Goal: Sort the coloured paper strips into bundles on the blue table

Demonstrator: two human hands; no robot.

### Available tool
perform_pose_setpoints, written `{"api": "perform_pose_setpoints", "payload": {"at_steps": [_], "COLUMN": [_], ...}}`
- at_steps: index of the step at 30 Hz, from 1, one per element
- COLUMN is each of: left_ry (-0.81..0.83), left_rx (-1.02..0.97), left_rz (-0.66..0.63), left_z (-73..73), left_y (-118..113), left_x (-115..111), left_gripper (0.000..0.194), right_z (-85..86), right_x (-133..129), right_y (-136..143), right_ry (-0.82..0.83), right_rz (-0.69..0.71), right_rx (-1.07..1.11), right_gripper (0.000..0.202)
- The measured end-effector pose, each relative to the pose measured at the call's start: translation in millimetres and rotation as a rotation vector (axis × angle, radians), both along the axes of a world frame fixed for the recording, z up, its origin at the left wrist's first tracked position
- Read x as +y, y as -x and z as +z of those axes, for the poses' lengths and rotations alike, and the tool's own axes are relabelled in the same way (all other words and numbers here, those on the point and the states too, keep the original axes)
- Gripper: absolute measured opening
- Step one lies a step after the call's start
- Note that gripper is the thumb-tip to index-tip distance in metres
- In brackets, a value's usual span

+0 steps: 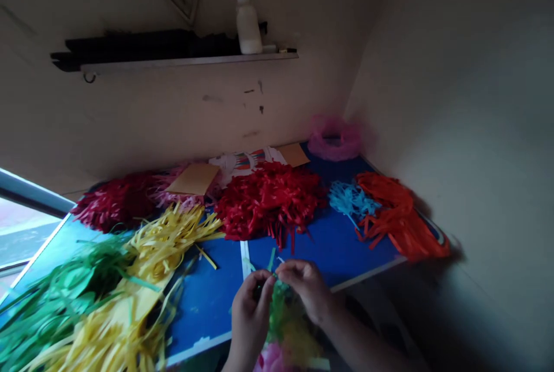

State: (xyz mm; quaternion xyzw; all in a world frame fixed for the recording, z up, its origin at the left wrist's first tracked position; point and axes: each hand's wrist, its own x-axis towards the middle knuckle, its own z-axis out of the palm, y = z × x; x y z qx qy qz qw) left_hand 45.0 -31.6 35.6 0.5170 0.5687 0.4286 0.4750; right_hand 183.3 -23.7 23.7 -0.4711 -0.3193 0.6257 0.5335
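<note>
My left hand (253, 311) and my right hand (305, 288) meet at the front edge of the blue table (208, 291). The fingertips of both pinch a thin green strip (272, 259), and a small pale end sticks up by the right fingertips. Below the hands hangs a blurred bundle of green and yellow strips (285, 323), with something pink (272, 357) at its bottom. How the strip joins the bundle is hidden by the fingers.
Green (73, 297), yellow (160, 245), dark red (115, 202), bright red (272, 199), blue (352, 199) and orange (398, 210) strip piles lie on the table. Behind are brown cards (194, 179) and pink netting (333, 138). A wall shelf (186, 62) holds a white bottle (249, 26).
</note>
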Motion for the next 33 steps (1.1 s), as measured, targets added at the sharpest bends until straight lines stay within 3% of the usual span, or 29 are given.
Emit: {"api": "perform_pose_setpoints", "payload": {"at_steps": [5,12,15,23,28,33], "left_ry": [-0.037,0.107,0.125,-0.193,-0.162,-0.19], "left_rx": [0.055,-0.159,-0.164,0.15,0.13,0.139], "left_rz": [0.015,-0.029,-0.017,-0.025,-0.069,-0.01], "left_z": [2.6,5.0,2.2,4.6,4.2,-0.2], "left_y": [-1,-2,-2,0,2,6], "left_x": [-4,-4,-2,-3,-6,-7], "left_gripper": [0.035,0.035,0.035,0.027,0.026,0.022], "right_z": [3.1,-1.0,-5.0,3.8,5.3,6.6], "right_x": [-2,-3,-4,-7,-7,-6], "right_y": [0,-2,-3,-3,-5,-8], "right_ry": [0.038,0.008,0.028,-0.04,-0.089,-0.07], "right_rz": [-0.029,-0.029,-0.022,-0.015,0.02,0.081], "right_rx": [-0.048,-0.073,-0.052,-0.119,-0.1,-0.106], "right_gripper": [0.031,0.026,0.027,0.023,0.015,0.012]}}
